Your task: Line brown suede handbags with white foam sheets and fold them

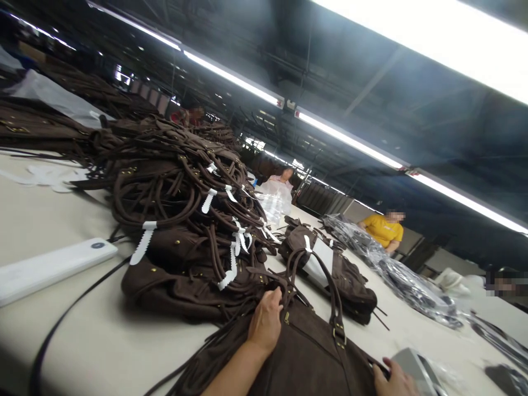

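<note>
A dark brown handbag (pixel 307 346) with looped handles and brass-coloured hardware lies on the pale table in front of me. My left hand (pixel 267 318) is closed on its upper edge near the zip, fingers curled over and their tips partly hidden. At the lower right, my right hand (pixel 394 378) grips the bag's side edge between thumb and fingers; the frame cuts off part of this hand. Just beyond lies another brown bag (pixel 350 280) with a white card on it. To the left rises a heap of similar bags (pixel 177 253), white toothed strips wrapped on their handles.
A long white device (pixel 58 269) with a round button and a black cable (pixel 70 313) lie at left. Grey equipment (pixel 416 371) stands beside my right hand. Plastic-wrapped goods (pixel 404 280) line the table's far side, near a person in a yellow shirt (pixel 381 230).
</note>
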The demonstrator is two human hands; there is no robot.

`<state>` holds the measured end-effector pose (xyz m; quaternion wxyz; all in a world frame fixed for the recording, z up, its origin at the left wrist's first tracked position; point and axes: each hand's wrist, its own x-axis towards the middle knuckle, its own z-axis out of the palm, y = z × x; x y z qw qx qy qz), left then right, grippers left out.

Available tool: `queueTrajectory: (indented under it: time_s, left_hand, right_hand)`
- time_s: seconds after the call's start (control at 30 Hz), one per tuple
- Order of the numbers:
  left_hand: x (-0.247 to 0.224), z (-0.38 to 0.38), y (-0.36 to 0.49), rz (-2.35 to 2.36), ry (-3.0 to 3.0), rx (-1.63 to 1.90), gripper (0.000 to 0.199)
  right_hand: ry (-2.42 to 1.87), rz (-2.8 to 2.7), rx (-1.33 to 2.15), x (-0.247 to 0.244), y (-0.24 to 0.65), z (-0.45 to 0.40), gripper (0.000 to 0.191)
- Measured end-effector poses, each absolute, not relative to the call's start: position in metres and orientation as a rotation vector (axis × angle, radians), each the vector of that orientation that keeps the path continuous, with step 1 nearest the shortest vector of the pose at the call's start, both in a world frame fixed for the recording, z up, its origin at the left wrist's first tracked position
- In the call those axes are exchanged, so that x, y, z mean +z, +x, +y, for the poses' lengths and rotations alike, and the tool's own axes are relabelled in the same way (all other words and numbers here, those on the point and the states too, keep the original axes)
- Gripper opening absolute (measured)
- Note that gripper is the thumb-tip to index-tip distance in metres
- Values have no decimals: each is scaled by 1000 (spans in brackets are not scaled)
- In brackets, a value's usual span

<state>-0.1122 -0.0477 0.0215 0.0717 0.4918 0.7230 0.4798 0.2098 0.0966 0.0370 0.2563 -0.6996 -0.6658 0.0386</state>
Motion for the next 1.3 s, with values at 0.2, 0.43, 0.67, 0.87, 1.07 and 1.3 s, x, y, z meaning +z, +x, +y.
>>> queueTrajectory:
  time_s: [0.2, 0.43, 0.67, 0.87, 1.07, 1.3]
  left_hand:
    - [28, -55, -101, 2121, 1712, 1371, 34]
    - [32, -55, -98, 2157, 1717, 1305, 35]
    - [29, -39, -126, 2203, 921, 1436, 8]
    - [21, -24, -156, 2255, 755, 1361, 9]
    - [25, -22, -160, 2327, 795, 1243, 13]
    - [29, -38, -129, 2703, 1500, 1248, 40]
  right_hand:
    - [-1182, -2100, 484, 83, 65, 56, 45]
    - [-1210, -2436, 437, 71, -43, 66, 21]
    - [-1551, -2347, 138, 61, -87, 61, 14]
    - [-1482, -1879, 780, 49, -109, 60, 6]
    - [-1065, -1912, 1164, 34, -81, 66, 22]
    - [-1443, -2091, 754, 26, -99, 70, 23]
